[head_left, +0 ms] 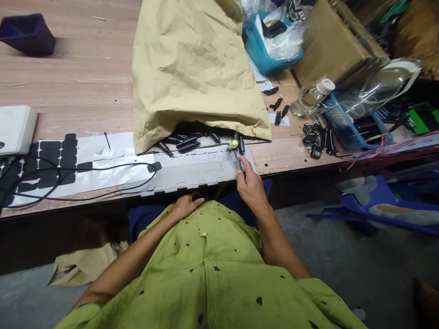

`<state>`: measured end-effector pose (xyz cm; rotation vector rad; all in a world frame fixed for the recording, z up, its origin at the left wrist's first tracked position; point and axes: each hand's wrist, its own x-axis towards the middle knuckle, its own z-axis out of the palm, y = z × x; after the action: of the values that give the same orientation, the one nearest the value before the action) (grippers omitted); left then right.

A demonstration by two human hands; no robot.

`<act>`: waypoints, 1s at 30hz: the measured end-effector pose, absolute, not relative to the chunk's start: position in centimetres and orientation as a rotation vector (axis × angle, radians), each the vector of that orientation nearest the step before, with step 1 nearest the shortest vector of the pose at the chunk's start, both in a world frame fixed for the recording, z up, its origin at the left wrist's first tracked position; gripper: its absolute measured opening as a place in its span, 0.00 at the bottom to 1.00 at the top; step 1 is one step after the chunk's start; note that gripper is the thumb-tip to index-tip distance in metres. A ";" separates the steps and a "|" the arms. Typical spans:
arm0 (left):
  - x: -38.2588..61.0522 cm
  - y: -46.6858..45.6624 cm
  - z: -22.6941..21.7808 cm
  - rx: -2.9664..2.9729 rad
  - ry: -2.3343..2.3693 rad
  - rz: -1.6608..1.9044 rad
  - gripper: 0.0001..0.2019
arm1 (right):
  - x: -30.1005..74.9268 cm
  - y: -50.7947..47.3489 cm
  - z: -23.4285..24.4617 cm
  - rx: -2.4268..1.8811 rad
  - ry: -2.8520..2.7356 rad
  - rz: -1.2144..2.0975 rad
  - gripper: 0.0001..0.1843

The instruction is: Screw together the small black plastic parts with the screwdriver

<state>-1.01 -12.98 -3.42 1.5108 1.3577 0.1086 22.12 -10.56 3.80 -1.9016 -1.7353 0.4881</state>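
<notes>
My right hand [251,185] is closed around the handle of a slim metal tool with a round yellow-green head [234,145]. The tool's head is over the front of the table, beside the black pen-like plastic pieces [188,145] at the mouth of a large brown paper bag [199,68]. Some of those pieces lie partly inside the bag. My left hand [185,208] rests against my lap below the table edge, one finger stretched out and the others partly hidden; it holds nothing that I can see. A grey-white board [188,171] lies under the bag's opening.
On the left are a white box [17,130], black cable [99,169], sheets with black patches [51,160] and a dark purple bin [29,34]. To the right stand a bottle [310,98], a blue basket [343,121], a teal basin [264,61] and a carton [329,45].
</notes>
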 end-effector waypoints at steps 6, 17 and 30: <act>-0.5 -12.0 -5.7 1.462 1.579 0.092 0.23 | 22.1 -10.7 3.4 -1.881 -1.738 0.467 0.28; -2.2 -11.4 4.4 1.889 1.085 0.439 0.12 | 22.2 -10.8 2.8 -1.869 -1.747 0.426 0.27; -7.8 -2.8 6.4 2.302 1.833 0.208 0.08 | 22.1 -10.9 1.7 -1.787 -1.740 0.397 0.27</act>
<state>-7.81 -2.85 6.44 2.3016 1.8333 0.2081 22.05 -10.90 1.67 -1.7875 -1.7399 0.3966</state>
